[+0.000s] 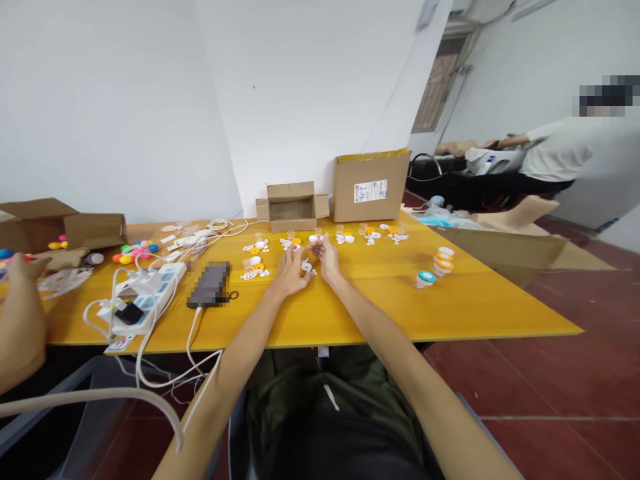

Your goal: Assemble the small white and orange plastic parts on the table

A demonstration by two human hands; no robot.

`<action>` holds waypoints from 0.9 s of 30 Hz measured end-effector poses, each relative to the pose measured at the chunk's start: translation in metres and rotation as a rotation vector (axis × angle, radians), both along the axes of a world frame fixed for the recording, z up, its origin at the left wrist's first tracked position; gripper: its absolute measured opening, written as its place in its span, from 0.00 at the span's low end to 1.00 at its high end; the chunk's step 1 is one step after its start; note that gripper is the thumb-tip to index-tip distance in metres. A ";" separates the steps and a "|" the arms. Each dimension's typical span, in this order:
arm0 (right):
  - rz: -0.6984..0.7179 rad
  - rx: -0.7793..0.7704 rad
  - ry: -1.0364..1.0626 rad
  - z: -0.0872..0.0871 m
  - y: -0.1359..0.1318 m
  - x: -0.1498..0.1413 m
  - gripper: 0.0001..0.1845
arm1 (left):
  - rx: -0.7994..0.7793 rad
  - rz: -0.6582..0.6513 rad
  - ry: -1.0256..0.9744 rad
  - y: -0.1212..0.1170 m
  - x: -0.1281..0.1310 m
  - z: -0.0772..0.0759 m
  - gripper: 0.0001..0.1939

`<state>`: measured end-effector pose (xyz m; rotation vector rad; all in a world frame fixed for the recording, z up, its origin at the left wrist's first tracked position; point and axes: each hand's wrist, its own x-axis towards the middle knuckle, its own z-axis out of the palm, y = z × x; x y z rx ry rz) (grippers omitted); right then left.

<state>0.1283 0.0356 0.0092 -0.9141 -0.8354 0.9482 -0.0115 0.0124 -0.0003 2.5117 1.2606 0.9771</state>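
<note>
My left hand [289,272] rests low over the yellow table [350,313], palm down, thumb spread from the bent fingers. Just right of its thumb lies a little heap of small white pieces [307,267]. My right hand [328,260] is raised slightly beside it, fingers drawn together; what they hold, if anything, is too small to make out. Behind the hands are similar groups of white dotted pieces [345,238], orange rings [370,231], white caps and small clear cups [258,237]. Another group with a white cap [256,261] sits left of my left hand.
Several lidded clear jars [425,279] stand at right. An open carton [293,208] and a taller box [371,187] are at the back. Left are a phone [209,285], power strip [150,300], cables and colored balls [135,252]. A co-worker's hand [23,320] reaches in at far left.
</note>
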 end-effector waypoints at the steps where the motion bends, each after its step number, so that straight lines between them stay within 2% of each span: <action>1: -0.009 0.017 -0.006 0.000 -0.003 0.002 0.32 | 0.029 0.001 0.032 -0.003 0.001 0.002 0.37; 5: -0.018 0.098 -0.146 0.003 -0.019 0.014 0.34 | 0.188 -0.104 0.218 -0.013 0.004 0.012 0.29; 8: -0.009 0.143 -0.378 0.005 -0.032 0.025 0.33 | 0.263 -0.181 0.308 -0.016 0.006 0.017 0.26; 12: -0.078 0.144 -0.718 0.006 -0.048 0.050 0.32 | 0.296 -0.199 0.344 -0.014 0.006 0.016 0.23; 14: -0.179 0.164 -0.885 0.008 -0.058 0.069 0.29 | 0.294 -0.208 0.355 -0.012 0.004 0.014 0.21; 18: -0.499 0.264 -1.207 0.011 -0.085 0.117 0.18 | 0.285 -0.214 0.352 -0.008 0.002 0.011 0.19; 21: -0.712 0.200 -1.397 0.009 -0.108 0.155 0.12 | 0.261 -0.183 0.343 -0.007 0.002 0.011 0.19; 24: -0.812 0.092 -1.528 0.000 -0.127 0.186 0.12 | 0.240 -0.162 0.336 -0.006 0.002 0.012 0.19; 27: -0.801 0.007 -1.590 -0.015 -0.139 0.202 0.13 | 0.242 -0.149 0.324 -0.007 0.001 0.012 0.18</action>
